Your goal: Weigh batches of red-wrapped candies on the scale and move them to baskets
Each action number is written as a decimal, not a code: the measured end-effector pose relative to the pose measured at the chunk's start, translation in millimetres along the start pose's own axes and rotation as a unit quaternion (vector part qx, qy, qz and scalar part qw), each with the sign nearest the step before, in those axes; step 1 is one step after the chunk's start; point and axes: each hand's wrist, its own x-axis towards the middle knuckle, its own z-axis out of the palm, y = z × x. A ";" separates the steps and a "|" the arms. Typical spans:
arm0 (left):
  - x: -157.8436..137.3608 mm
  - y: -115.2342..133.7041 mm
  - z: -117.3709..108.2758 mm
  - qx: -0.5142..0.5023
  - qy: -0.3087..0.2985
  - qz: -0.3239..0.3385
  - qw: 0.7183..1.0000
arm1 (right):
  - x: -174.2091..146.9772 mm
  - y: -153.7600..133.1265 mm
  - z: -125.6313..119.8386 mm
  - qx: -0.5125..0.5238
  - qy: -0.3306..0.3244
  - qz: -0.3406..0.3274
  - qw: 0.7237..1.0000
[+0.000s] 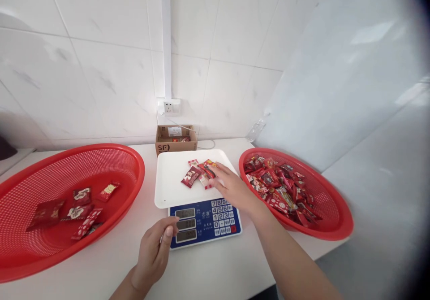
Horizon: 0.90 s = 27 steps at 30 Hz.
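A digital scale (pixel 206 237) with a blue keypad panel and a white weighing tray (pixel 171 174) stands in the middle of the table. On the tray lie a dark red snack packet (pixel 191 176) and pink-and-white packets (pixel 204 182), partly covered. Reaching in from the right, my right hand (pixel 231 185) has its fingers closed at the edge of a red-and-yellow snack packet (pixel 207 167) just over these. My left hand (pixel 157 246) is beside the scale's display (pixel 186 224), fingers curled in and thumb up, with nothing showing in it. Its index fingertip overlaps the display's left edge.
On the left stands a large red basket (pixel 110 154) with several snack packets (pixel 80 212). A second red basket (pixel 331 201) on the right is heaped with wrapped snacks (pixel 278 188). Behind the scale are a cardboard box (pixel 176 146) and a wall socket (pixel 169 107) with a cable.
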 end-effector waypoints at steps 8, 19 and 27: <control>-2.2 6.6 -3.0 -0.017 0.008 0.034 0.999 | -80.1 48.4 -35.7 -0.035 0.109 0.154 0.981; -4.7 -5.2 4.6 -0.101 0.032 -0.018 0.994 | -123.1 94.1 -42.6 -0.069 0.040 0.354 0.932; -5.5 -8.2 3.9 -0.107 0.039 -0.044 0.993 | -121.5 95.5 -42.0 -0.101 0.044 0.340 0.934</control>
